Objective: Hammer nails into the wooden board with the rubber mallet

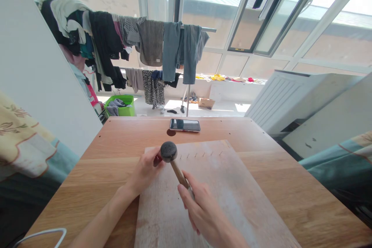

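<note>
We are at a wooden table [261, 135] with a loaded drying rack [162, 42] and windows beyond it. A large pale board [232, 201] lies flat on the table in front of us, its far edge just short of a phone [185, 125] lying face up. Our right hand [203, 211] is over the middle of the board, fingers wrapped tight round the lower handle of a mallet [174, 164]. The handle slants up and away to the left, so the dark round head hangs near the board's far left part. Our left hand [143, 170] comes in from the left with its fingers [151, 158] drawn together right against the head. A speck of red shows at their tips, but the head hides them, so we cannot tell whether they pinch anything. To the right of the head, a row of nails [200, 154] runs along the board's far edge, each short and leaning. We judge the step to be lining up a strike at the left end of that row — head poised low, not raised for a swing. The next move calls for a short, square tap with the left fingertips kept clear, because the head is touching or just beside them and there is very little room between head and fingers.
</note>
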The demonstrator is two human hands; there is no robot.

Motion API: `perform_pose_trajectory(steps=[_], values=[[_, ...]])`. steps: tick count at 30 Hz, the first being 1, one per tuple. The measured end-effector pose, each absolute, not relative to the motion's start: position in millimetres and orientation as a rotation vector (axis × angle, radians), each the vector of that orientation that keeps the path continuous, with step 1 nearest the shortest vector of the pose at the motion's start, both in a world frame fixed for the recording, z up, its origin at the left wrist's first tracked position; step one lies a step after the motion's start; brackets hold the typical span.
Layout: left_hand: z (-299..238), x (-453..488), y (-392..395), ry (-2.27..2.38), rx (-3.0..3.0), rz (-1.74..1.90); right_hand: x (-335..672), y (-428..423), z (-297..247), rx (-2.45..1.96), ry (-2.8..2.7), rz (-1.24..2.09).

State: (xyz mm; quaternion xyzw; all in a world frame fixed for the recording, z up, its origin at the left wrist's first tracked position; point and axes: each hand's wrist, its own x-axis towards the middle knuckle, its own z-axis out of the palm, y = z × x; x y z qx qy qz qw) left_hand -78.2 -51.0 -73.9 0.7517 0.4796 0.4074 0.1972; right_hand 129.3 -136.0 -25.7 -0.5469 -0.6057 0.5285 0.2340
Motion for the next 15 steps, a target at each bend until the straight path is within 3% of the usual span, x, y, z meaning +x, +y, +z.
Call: perform_pose_trajectory(steps=[6, 15], values=[[-69, -78, -52, 1.316, 2.07, 1.098, 130, -138, -27, -1.446, -1.545, 1.532], [-72, -81, -52, 1.357, 2.085, 1.036, 163, -176, -30, -1.129, -0.911, 1.626]])
